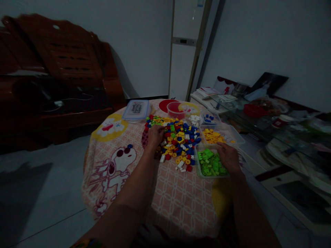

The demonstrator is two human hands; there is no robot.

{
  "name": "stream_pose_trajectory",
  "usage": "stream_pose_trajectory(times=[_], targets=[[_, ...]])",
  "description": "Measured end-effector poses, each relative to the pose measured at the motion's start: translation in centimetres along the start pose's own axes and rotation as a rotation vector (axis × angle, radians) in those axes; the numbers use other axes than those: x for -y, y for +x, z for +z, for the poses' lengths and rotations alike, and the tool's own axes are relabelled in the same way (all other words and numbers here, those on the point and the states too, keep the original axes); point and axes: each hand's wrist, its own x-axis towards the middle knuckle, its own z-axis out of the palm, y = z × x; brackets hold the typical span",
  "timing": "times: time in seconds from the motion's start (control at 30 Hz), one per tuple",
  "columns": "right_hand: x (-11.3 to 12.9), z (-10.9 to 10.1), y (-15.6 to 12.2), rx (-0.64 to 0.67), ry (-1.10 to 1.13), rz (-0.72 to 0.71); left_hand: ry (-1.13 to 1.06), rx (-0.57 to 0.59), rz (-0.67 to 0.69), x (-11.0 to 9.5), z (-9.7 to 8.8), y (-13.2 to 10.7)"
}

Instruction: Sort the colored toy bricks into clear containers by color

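My left hand reaches into the left side of a mixed pile of toy building bricks. Its fingers are curled together at the bricks, and what they hold, if anything, is hidden. Over the far right corner of a clear plastic box is my right hand, its fingers stretched out to the left. Light green bricks fill that box. Just behind it stands another clear box with yellow bricks in it.
A smaller clear box holds a few blue bricks. White bricks lie beside it. Further back are a round pink-tinted tub and a blue-rimmed lid. A patterned cloth covers the round table. A cluttered glass table stands at right.
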Motion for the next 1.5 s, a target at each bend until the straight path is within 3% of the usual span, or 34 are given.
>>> stream_pose_trajectory(times=[0.23,0.57,0.9,1.1,1.33,1.4,1.5], targets=[[-0.1,0.0,0.0,0.001,0.017,-0.017,0.007,0.041,0.032,0.1,0.1,0.2],[0.1,-0.2,0.0,0.013,0.019,-0.007,0.005,0.012,0.015,-0.3,0.5,-0.2],[-0.2,0.1,0.0,0.026,0.017,0.0,0.081,0.131,0.146,0.1,-0.3,-0.1],[0.1,-0.1,-0.1,0.034,-0.004,0.005,0.089,0.084,0.034,-0.4,-0.3,-0.4],[0.2,-0.1,-0.1,0.018,-0.02,-0.006,-0.085,-0.148,-0.138,-1.6,-1.8,-0.4],[0.2,-0.1,0.0,0.017,-0.011,0.0,-0.191,-0.132,-0.112,-2.7,-1.7,-0.4],[0.3,-0.1,0.0,0.026,-0.004,0.012,-0.398,-0.024,0.037,-5.4,-0.5,-1.2]])
